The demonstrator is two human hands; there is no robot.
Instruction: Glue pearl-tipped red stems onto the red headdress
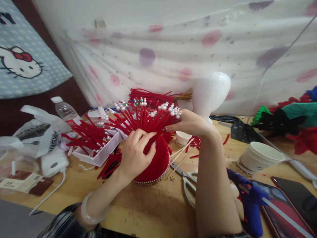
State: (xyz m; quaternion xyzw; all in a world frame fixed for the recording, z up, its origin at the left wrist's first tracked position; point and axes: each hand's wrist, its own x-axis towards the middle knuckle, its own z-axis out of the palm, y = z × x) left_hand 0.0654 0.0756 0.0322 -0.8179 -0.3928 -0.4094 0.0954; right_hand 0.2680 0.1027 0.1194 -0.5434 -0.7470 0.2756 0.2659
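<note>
A red velvet headpiece (158,163) edged with pearl beads sits on the wooden table, with a fan of red stems (141,115) tipped with white and coloured beads rising from it. My left hand (138,152) rests on the front of the headpiece, thumb and fingers apart, and nothing shows between them. At the right side of the fan, my right hand (184,122) reaches in among the stems with its fingers bent. Its fingertips are partly hidden by the stems, so what they hold cannot be made out.
A white box (102,157) of red stems stands left. Scissors (187,181), a blue glue gun (250,198), phones (279,205) and paper cups (262,157) lie right. Behind stands a white foam head (210,92). A bottle (64,109) and white adapter (54,162) are far left.
</note>
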